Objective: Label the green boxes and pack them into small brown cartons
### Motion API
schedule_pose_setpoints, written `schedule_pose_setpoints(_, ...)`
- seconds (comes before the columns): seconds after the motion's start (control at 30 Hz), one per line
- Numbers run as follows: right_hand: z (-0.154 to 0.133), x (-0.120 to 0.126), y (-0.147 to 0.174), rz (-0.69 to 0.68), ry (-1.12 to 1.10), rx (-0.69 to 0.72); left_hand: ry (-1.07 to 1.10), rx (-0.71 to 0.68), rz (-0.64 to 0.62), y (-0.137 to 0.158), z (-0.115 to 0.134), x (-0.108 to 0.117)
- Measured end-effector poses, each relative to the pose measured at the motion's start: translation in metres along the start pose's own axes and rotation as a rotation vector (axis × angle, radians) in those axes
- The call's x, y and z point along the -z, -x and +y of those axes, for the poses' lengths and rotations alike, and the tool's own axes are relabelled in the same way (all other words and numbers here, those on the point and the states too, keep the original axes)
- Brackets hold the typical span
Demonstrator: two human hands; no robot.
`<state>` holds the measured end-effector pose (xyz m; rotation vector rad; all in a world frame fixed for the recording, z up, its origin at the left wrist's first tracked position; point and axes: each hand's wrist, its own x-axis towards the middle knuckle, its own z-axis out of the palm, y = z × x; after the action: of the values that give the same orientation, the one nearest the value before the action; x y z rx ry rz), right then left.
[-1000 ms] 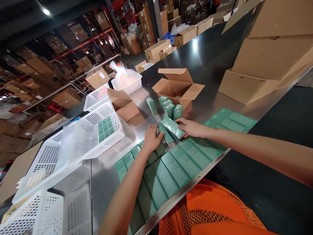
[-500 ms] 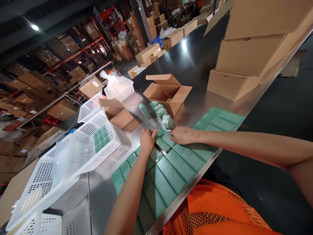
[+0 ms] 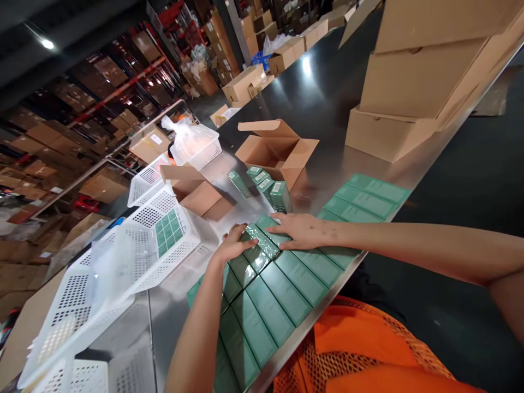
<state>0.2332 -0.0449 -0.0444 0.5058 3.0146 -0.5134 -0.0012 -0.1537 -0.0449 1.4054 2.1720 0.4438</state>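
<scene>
My left hand [image 3: 234, 246] rests on the left end of the far row of green boxes, its thumb and fingers apart beside a glossy, film-wrapped green box [image 3: 264, 243]. My right hand [image 3: 302, 231] lies over the same row from the right, fingers stretched out and spread across the box tops. Nearer the table edge, longer flat green boxes [image 3: 272, 305] lie side by side. Just beyond my right hand a small green box [image 3: 280, 196] stands upright with a white label on top, beside several others. My palms hide parts of the row.
An open brown carton [image 3: 301, 158] stands beyond the upright boxes, another carton [image 3: 202, 196] to its left. White perforated baskets [image 3: 143, 273] line the left; one holds green boxes. Stacked cartons [image 3: 421, 82] occupy the right side of the metal table [image 3: 323, 103].
My left hand has shifted left and its fingers have spread from a closed grip. My right hand's fingers have stretched out leftward over the row. The tilted small box beside it now stands upright.
</scene>
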Motion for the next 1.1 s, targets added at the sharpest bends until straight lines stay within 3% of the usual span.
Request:
schedule_pose_setpoints(0.07, 0.002, -0.003, 0.0, -0.012, 0.089, 0.046, -0.005, -0.042, -0.02, 0.003, 0.0, -0.002)
schedule_pose_setpoints(0.2, 0.005, 0.0, 0.002, -0.043, 0.135, -0.008, -0.026, -0.094, 0.024, -0.001, 0.01, -0.012)
schedule_pose_setpoints(0.33, 0.009, 0.004, 0.003, -0.073, 0.043, -0.094, -0.088, -0.07, 0.117, -0.01, 0.023, -0.022)
schedule_pose_setpoints(0.5, 0.009, 0.004, 0.001, -0.09, -0.096, -0.043, -0.222, 0.007, 0.15, -0.014, 0.026, -0.03)
schedule_pose_setpoints(0.7, -0.005, -0.001, -0.003, -0.109, -0.181, -0.012, -0.264, -0.072, 0.112, -0.009, 0.02, -0.038)
schedule_pose_setpoints(0.83, -0.013, -0.004, -0.003, -0.119, -0.196, 0.049, -0.27, -0.092, 0.151, -0.005, 0.018, -0.042)
schedule_pose_setpoints(0.93, -0.014, 0.013, -0.004, -0.111, -0.141, 0.154, -0.276, -0.076, 0.206, -0.003, 0.017, -0.047)
schedule_pose_setpoints(1.1, 0.011, 0.07, -0.032, 0.177, 0.225, 0.276, -0.282, -0.069, 0.277, 0.0, 0.015, -0.053)
